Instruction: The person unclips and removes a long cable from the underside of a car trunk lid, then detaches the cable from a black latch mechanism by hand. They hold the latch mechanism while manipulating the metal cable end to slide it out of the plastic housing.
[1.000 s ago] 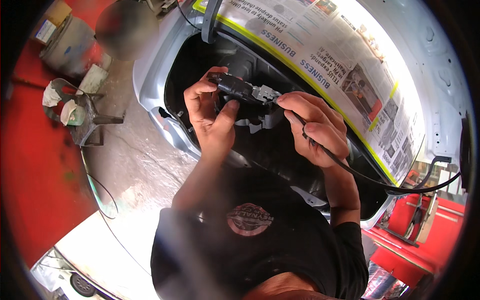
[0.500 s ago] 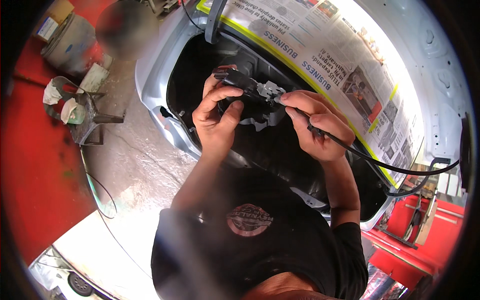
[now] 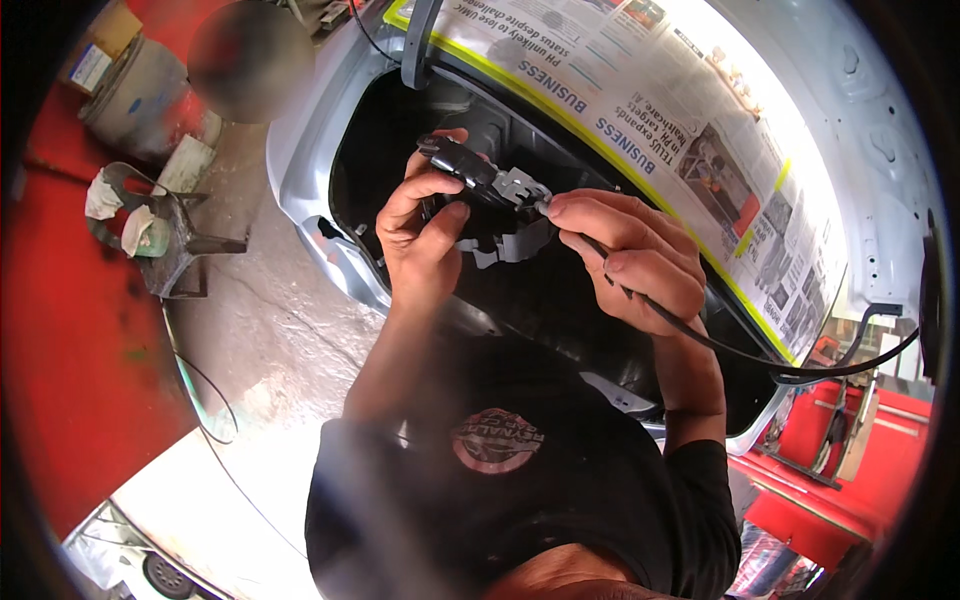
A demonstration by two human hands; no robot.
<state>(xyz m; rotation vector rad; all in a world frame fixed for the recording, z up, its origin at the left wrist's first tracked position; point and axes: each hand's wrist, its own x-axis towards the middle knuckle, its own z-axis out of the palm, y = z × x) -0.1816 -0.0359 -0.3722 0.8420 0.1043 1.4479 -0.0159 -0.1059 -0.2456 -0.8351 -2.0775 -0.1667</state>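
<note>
My left hand [image 3: 420, 240] is closed around a black latch-like part [image 3: 465, 167], its thumb below and fingers above. A silver metal bracket [image 3: 521, 187] forms the right end of that part. At this bracket's edge, the thumb and forefinger of my right hand [image 3: 640, 255] pinch the tip of a black cable [image 3: 690, 330]; the tip itself is mostly hidden by the fingers. From under the right palm the cable runs off to the right in a long curve. Both hands are over the dark opening of a silver car body [image 3: 310, 150].
Newspaper [image 3: 640, 110] edged with yellow tape covers the panel beyond the opening. A grey hinge arm [image 3: 419, 45] stands at the far edge. On the left are a dark stool [image 3: 180, 250], a paint-stained drum [image 3: 150, 95] and a red panel [image 3: 80, 350]. A red cabinet [image 3: 890, 450] stands right.
Both hands have shifted slightly left with the latch-like part, which has tilted so its silver bracket sits lower. The right fingers stay pinched at the bracket's edge.
</note>
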